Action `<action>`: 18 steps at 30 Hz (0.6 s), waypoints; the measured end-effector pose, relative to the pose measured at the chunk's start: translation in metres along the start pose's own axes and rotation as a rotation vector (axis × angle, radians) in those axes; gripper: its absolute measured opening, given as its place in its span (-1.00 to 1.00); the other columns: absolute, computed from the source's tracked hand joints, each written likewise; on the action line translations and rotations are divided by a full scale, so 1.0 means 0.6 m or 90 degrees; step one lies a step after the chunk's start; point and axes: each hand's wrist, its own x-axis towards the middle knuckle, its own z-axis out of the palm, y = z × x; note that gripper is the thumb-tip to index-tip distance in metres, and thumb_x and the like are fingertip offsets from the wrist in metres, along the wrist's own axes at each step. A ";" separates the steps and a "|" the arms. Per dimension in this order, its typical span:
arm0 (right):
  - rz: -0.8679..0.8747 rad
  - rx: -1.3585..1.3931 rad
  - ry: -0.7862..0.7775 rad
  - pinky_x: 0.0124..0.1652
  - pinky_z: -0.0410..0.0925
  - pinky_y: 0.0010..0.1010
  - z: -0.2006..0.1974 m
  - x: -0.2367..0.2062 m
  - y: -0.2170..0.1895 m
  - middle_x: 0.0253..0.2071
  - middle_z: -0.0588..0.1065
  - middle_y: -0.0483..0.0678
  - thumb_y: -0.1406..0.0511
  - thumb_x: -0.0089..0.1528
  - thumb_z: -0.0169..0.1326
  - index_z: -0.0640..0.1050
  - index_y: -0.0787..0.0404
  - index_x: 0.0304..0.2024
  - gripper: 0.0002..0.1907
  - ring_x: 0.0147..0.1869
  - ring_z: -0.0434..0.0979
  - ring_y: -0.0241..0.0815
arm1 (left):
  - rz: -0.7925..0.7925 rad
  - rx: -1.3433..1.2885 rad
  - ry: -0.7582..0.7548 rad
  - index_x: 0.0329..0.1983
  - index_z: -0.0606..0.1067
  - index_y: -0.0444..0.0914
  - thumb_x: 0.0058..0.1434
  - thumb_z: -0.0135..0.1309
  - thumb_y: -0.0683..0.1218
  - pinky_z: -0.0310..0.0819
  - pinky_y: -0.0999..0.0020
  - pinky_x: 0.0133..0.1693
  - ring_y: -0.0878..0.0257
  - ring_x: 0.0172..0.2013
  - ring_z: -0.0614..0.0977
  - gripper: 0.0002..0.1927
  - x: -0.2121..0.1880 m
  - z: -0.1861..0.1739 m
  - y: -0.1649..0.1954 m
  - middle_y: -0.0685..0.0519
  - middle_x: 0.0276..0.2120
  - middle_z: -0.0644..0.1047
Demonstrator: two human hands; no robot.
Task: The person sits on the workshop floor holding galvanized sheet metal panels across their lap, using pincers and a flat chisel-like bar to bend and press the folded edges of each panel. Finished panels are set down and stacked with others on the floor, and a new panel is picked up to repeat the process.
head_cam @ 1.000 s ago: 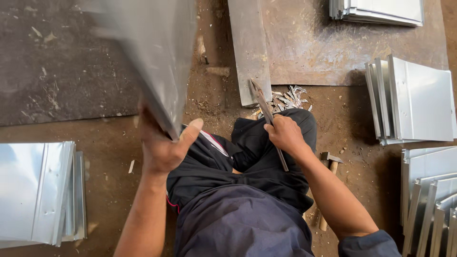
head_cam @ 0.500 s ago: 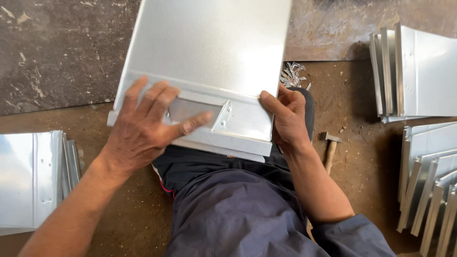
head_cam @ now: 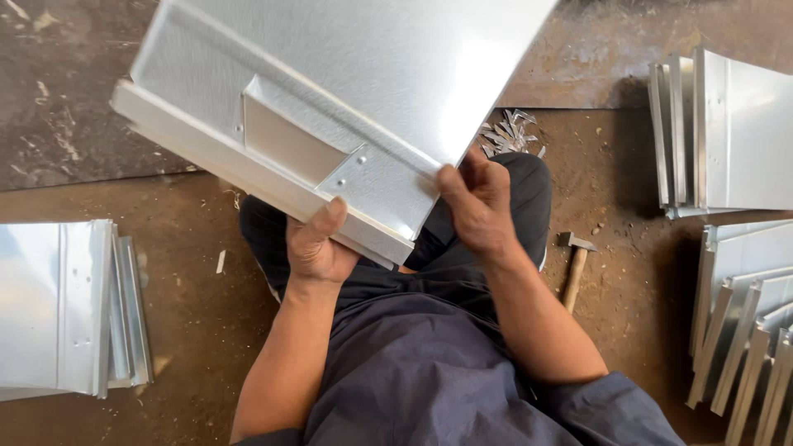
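1. Holding a large sheet metal panel (head_cam: 347,91) above our lap, we keep it tilted, with its folded edge turned toward us, so the riveted side faces the camera.
2. Our left hand (head_cam: 318,248) carries it from below at the folded edge: the thumb presses on top and the other fingers are hidden under the metal, closed on it.
3. Our right hand (head_cam: 479,211) pinches the near corner of the panel; its fingers are closed on the edge, probably to steady the sheet while it is turned.
4. A small folded bracket (head_cam: 289,140) sits on the panel, fixed with rivets beside the folded edge.
5. A hammer (head_cam: 574,264) lies on the dirt floor (head_cam: 206,330) just beside our right knee, near enough to reach.
6. A little heap of metal shavings (head_cam: 508,132) lies beyond the knee.
7. A stack of similar panels (head_cam: 66,306) lies flat at our left, and more panels (head_cam: 727,140) lean at our right, with another group (head_cam: 752,330) below them.
8. We see no packages, labels or signs; the metal is plain and silver-grey.
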 end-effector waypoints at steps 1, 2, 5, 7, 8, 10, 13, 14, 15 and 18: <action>-0.027 -0.045 -0.071 0.18 0.36 -0.42 -0.017 0.009 0.001 0.25 0.49 0.02 0.35 0.48 0.03 0.57 0.46 0.07 -0.75 0.25 0.49 -0.25 | 0.020 0.000 0.009 0.36 0.31 -0.29 0.11 0.38 -0.12 0.43 0.03 0.26 0.07 0.22 0.46 -0.23 0.003 -0.002 0.009 -0.03 0.11 0.44; 0.034 -0.145 -0.022 0.08 0.40 -0.40 -0.037 0.017 0.005 0.15 0.52 0.03 0.31 0.42 0.07 0.56 0.39 0.07 -0.73 0.16 0.53 -0.23 | 0.037 0.001 0.013 0.34 0.35 -0.29 0.09 0.36 -0.14 0.47 0.00 0.23 0.05 0.21 0.47 -0.26 0.005 -0.003 0.020 -0.04 0.08 0.45; 0.166 -0.533 0.035 -0.11 0.45 -0.29 -0.102 0.014 0.032 -0.09 0.57 0.09 0.17 0.25 0.20 0.58 0.28 -0.03 -0.64 -0.02 0.60 -0.09 | 0.066 0.011 0.015 0.31 0.39 -0.27 0.10 0.32 -0.17 0.51 0.03 0.23 0.07 0.19 0.50 -0.32 -0.002 -0.006 0.041 -0.04 0.08 0.46; 0.158 -0.912 -0.089 -0.12 0.38 -0.15 -0.121 0.003 0.062 -0.12 0.57 0.16 0.06 0.15 0.29 0.67 0.30 -0.20 -0.58 -0.04 0.54 0.12 | 0.079 0.015 0.022 0.30 0.39 -0.26 0.11 0.31 -0.18 0.51 0.08 0.25 0.10 0.19 0.50 -0.34 -0.003 -0.011 0.043 -0.03 0.08 0.46; 0.176 -0.941 -0.111 -0.12 0.39 -0.17 -0.123 0.000 0.076 -0.18 0.58 0.12 0.04 0.15 0.28 0.66 0.30 -0.28 -0.57 -0.04 0.55 0.08 | 0.083 0.015 0.033 0.29 0.39 -0.26 0.12 0.31 -0.18 0.50 0.09 0.27 0.11 0.19 0.50 -0.35 -0.003 -0.015 0.040 -0.01 0.08 0.46; 0.192 -0.999 -0.163 -0.10 0.40 -0.19 -0.120 0.018 0.084 -0.30 0.59 0.04 -0.01 0.14 0.26 0.65 0.30 -0.44 -0.53 -0.05 0.58 0.02 | 0.070 -0.003 0.046 0.28 0.38 -0.26 0.11 0.30 -0.18 0.50 0.10 0.26 0.12 0.19 0.50 -0.36 0.004 -0.022 0.034 0.01 0.07 0.46; 0.462 -0.749 -0.173 -0.26 0.35 -0.20 -0.119 0.042 0.065 -0.48 0.48 0.09 0.02 0.15 0.28 0.63 0.33 -0.26 -0.54 -0.36 0.52 -0.04 | 0.041 -0.006 0.039 0.29 0.36 -0.27 0.11 0.28 -0.19 0.49 0.09 0.23 0.12 0.18 0.49 -0.35 0.007 -0.030 0.031 0.00 0.06 0.46; 0.398 -0.652 -0.194 -0.30 0.32 -0.24 -0.121 0.044 0.045 -0.50 0.43 0.03 0.07 0.20 0.24 0.59 0.33 -0.27 -0.59 -0.37 0.43 -0.14 | 0.055 0.023 0.016 0.31 0.36 -0.28 0.12 0.26 -0.20 0.48 0.09 0.25 0.11 0.19 0.49 -0.35 0.004 -0.032 0.032 -0.01 0.06 0.46; 0.339 -0.554 -0.216 -0.34 0.30 -0.27 -0.122 0.034 0.024 -0.52 0.38 -0.03 0.12 0.24 0.21 0.56 0.33 -0.27 -0.64 -0.38 0.35 -0.23 | 0.065 0.052 -0.003 0.32 0.36 -0.29 0.13 0.25 -0.21 0.47 0.08 0.27 0.10 0.21 0.49 -0.34 0.001 -0.033 0.034 -0.02 0.05 0.46; 0.337 -0.447 -0.195 -0.43 0.23 -0.38 -0.133 -0.032 -0.037 -0.52 0.34 -0.15 0.14 0.20 0.17 0.55 0.26 -0.21 -0.69 -0.44 0.28 -0.36 | 0.042 0.032 0.036 0.31 0.35 -0.25 0.14 0.23 -0.25 0.47 0.06 0.25 0.10 0.19 0.49 -0.36 -0.021 -0.034 0.043 0.01 0.09 0.45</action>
